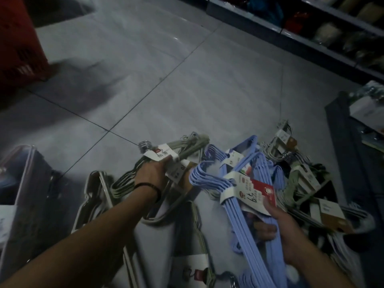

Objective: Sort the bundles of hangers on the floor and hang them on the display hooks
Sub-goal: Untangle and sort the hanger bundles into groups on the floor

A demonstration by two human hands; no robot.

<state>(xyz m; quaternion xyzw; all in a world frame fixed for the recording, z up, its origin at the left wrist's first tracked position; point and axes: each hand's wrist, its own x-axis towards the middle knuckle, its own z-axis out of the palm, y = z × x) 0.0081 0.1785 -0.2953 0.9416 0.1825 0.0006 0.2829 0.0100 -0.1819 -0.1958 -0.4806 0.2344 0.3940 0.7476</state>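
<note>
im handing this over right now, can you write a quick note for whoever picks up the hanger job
Left hand: grips a grey hanger bundle near its paper label.
Right hand: holds a blue hanger bundle just below its label.
A heap of bundles lies on the floor to the right, blue and grey mixed; more grey ones lie under the left arm.
Done: nothing visibly hung; the display hooks are out of view.
Left: probably finish sorting the heap by colour, then hang every bundle.
</note>
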